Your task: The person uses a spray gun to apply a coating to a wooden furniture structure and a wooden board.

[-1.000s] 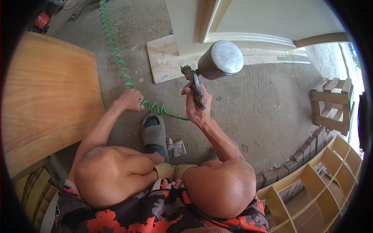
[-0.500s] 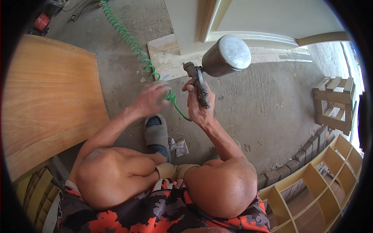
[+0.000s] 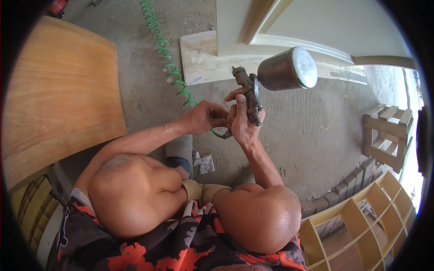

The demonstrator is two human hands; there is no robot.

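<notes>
My right hand (image 3: 244,126) is wrapped round a metal spray gun (image 3: 246,83), its thumb lying along the gun's body. A silver paint cup (image 3: 280,72) is fixed to the gun and tilts to the right. From the left my left hand (image 3: 203,118) meets the fingers of the right, its own fingers drawn together. Whatever they pinch is hidden behind the knuckles. A green coiled air hose (image 3: 174,74) comes from the far floor, passes behind the left hand, and its end shows below the right hand's fingers.
A wooden panel (image 3: 68,86) stands at the left. Ahead is a pale moulded panel (image 3: 316,27) above a paint-stained board (image 3: 199,63). To the right are a small wooden crate (image 3: 386,131), a row of bricks (image 3: 343,187) and a lattice frame (image 3: 348,226). Crumpled paper (image 3: 205,162) lies by my foot.
My left hand has moved right, from beside the hose to the right hand, and its fingers have closed. The spray gun has shifted slightly right in view.
</notes>
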